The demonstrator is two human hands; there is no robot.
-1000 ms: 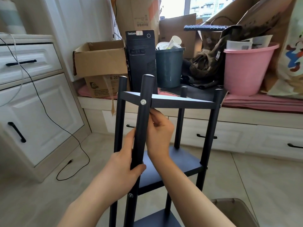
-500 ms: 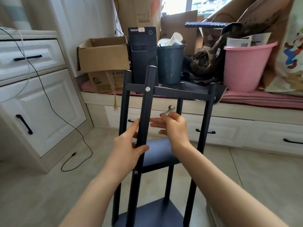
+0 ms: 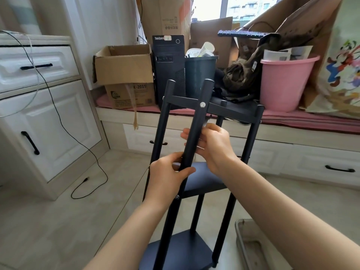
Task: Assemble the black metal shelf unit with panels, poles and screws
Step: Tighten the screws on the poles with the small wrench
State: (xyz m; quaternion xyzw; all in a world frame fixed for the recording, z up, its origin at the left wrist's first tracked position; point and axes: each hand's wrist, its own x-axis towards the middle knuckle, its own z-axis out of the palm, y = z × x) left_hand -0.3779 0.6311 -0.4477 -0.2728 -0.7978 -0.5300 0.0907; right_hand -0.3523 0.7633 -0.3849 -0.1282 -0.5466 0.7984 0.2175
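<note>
At the far left stands a white cabinet (image 3: 48,117) with black handles, and a thin black cable (image 3: 64,123) hangs down its front and ends in a loop on the tile floor. To the right of it, on a low bench with a pink mat, there is an open cardboard box (image 3: 124,65), then a black computer tower (image 3: 169,61) and a dark bin (image 3: 200,75) with paper cups inside.

In the middle, in front of the bench, the black shelf unit (image 3: 196,180) stands upright on the floor, with three panels fixed between four poles. The left hand (image 3: 167,178) grips the nearest pole (image 3: 191,145) just above the middle panel, thumb on the right side of the pole and fingers curled around the left side. The right hand (image 3: 212,145) is higher, just beside the same pole and under the top panel; its fingers are curled around a small metal tool (image 3: 206,121), mostly hidden. A silver screw (image 3: 202,104) sits in this pole at the top panel.

Further right, a pink bucket (image 3: 282,82) stands on the bench.
</note>
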